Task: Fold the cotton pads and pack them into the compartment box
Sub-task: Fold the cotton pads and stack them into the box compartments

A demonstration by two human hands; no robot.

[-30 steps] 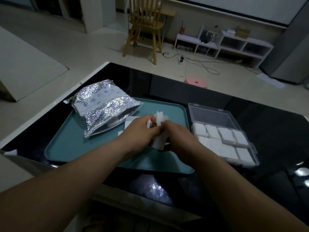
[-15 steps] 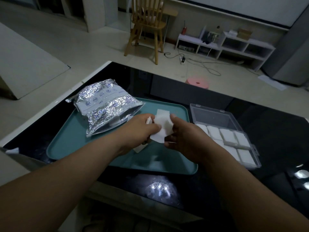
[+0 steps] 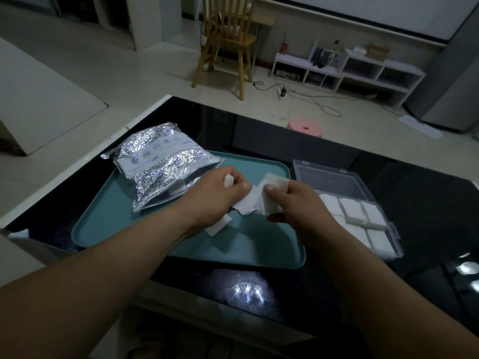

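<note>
While both hands hover over the teal tray (image 3: 246, 246), the white cotton pad (image 3: 274, 183) is stretched between them: left hand (image 3: 212, 195) fingers curled and pinching its left end, right hand (image 3: 300, 203) thumb clamped on its right half. Just right of the tray sits the clear compartment box (image 3: 394, 238), lid open, folded pads (image 3: 352, 211) in its cells, and a foil bag (image 3: 160, 164) lies on the tray's far-left corner.

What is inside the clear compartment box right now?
In the compartment box, folded white cotton pads fill the visible cells. The right hand hides its left part; that is unknown.
</note>
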